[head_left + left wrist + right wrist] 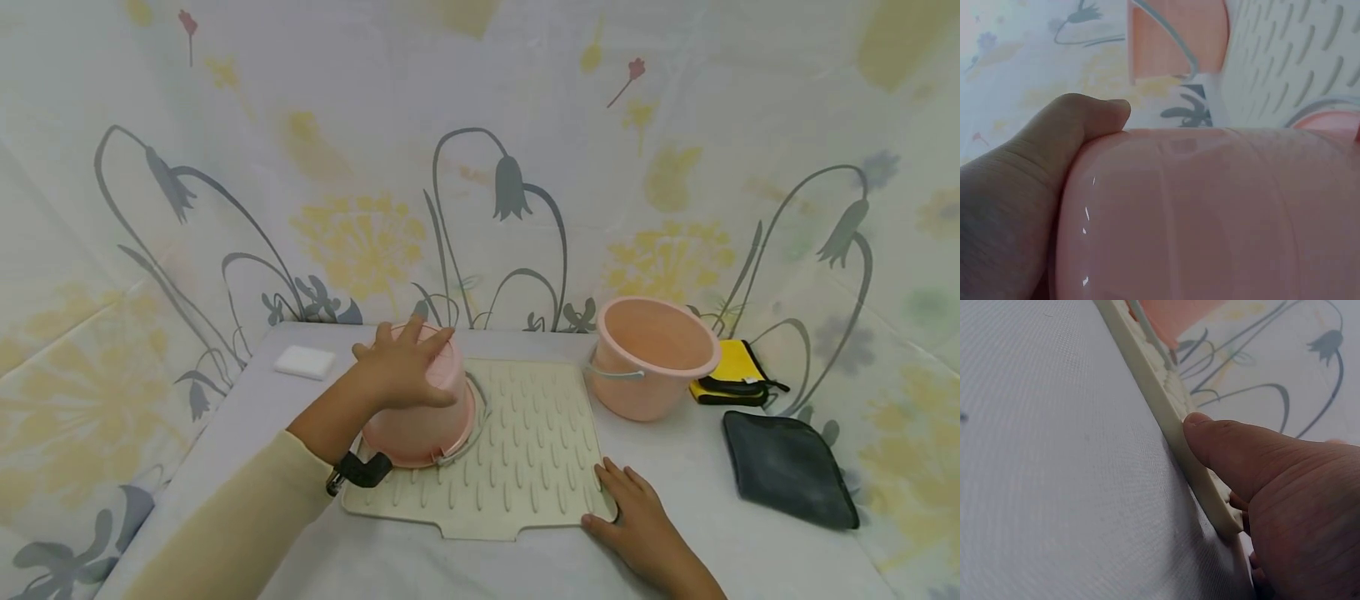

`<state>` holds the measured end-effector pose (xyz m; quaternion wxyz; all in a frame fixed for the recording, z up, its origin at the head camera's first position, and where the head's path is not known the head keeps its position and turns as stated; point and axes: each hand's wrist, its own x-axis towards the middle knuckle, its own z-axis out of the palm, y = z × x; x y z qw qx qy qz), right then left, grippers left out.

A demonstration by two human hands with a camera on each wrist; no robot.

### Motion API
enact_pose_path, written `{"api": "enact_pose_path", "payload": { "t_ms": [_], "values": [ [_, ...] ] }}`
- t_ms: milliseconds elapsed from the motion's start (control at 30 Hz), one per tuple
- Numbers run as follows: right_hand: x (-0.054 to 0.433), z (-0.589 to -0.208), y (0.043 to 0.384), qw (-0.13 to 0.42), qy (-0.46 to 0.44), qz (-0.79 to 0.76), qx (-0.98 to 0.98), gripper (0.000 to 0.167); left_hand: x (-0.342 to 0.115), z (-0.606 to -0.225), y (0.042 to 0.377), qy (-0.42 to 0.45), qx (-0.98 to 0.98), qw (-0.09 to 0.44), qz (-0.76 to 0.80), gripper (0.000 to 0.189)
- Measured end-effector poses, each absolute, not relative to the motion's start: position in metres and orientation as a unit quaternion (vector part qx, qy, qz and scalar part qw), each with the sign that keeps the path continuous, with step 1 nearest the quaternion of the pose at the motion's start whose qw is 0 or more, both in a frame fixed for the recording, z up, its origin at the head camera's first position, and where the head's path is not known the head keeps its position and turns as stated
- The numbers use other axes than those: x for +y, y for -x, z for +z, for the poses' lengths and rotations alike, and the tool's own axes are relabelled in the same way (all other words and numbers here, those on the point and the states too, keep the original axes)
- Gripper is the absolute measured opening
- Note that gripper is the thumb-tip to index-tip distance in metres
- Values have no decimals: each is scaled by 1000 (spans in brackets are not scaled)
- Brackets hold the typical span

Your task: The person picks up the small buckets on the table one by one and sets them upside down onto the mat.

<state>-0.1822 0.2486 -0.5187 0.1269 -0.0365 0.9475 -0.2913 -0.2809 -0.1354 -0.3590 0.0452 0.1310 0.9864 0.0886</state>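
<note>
An upturned pink bucket [408, 433] stands rim down on the left part of a cream ridged mat [525, 467], its grey handle lying around the rim. My left hand [401, 367] grips the bucket's base from above, fingers spread across it. In the left wrist view the thumb [1097, 115] bends over the base's edge onto the wall; the other fingers are hidden there. At the mat's front right corner rests my right hand [633, 521], fingers along the side edge. In the right wrist view its thumb [1222, 440] presses on the mat's rim [1166, 412].
A second pink bucket [652, 367] stands upright right of the mat. Beyond it lie a folded yellow and black cloth item [731, 371] and a dark flat pouch [791, 467]. A white block [304, 362] lies at the back left. A flower-patterned curtain [480, 167] hangs behind the table.
</note>
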Motion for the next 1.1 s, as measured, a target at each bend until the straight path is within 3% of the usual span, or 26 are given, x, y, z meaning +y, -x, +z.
{"api": "enact_pose_path", "payload": {
  "t_ms": [667, 1100],
  "values": [
    [250, -518, 180, 114, 45, -285, 951, 99, -133, -357, 298, -135, 982, 85, 105, 102],
    [250, -518, 180, 114, 48, -292, 948, 99, -139, -357, 297, -106, 981, 46, 158, 92]
  ]
}}
